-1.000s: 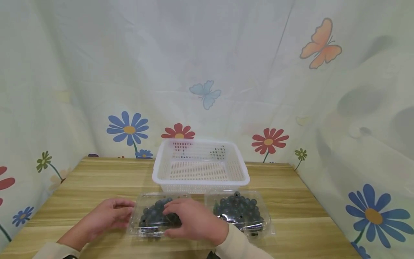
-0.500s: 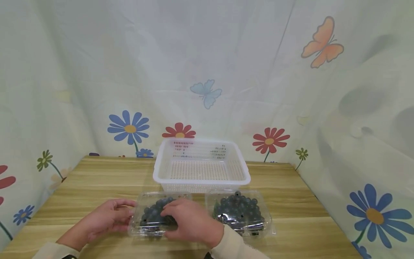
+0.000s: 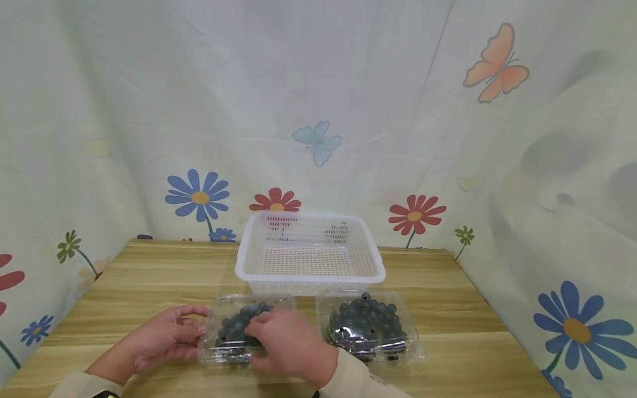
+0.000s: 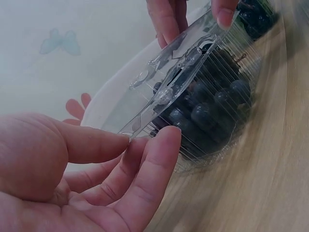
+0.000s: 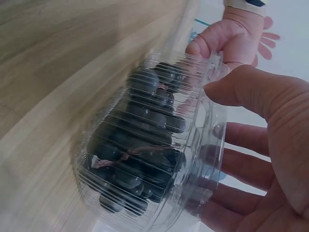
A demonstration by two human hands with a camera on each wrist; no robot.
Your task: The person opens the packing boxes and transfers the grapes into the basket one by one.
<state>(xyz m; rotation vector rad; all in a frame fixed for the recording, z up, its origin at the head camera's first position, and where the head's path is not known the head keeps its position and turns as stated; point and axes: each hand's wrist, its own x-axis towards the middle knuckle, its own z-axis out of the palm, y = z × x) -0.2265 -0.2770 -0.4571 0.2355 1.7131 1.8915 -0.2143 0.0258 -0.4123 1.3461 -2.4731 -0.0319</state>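
A clear plastic clamshell box (image 3: 249,299) of dark grapes (image 3: 233,330) lies on the table in front of the person, lid down. My left hand (image 3: 164,338) is at its left end; in the left wrist view the thumb (image 4: 99,143) and fingers pinch the rim. Over the box's right part, my right hand (image 3: 293,345) holds the lid edge. Seen from the right wrist, its thumb (image 5: 239,89) rests at the rim while the fingers lie on the lid's far side. Grapes and stems show through the ribbed wall. The right hand hides the box's right end.
A second clear box (image 3: 410,326) of dark grapes stands just to the right. Behind both boxes is a white perforated plastic basket (image 3: 311,279) with nothing in it. The wooden table (image 3: 164,271) ends at a flowered curtain (image 3: 348,83) behind and at the sides.
My right hand has shifted slightly left along the box's near edge, and its fingers look blurred. The left hand, both boxes and the basket stay nearly where they were.
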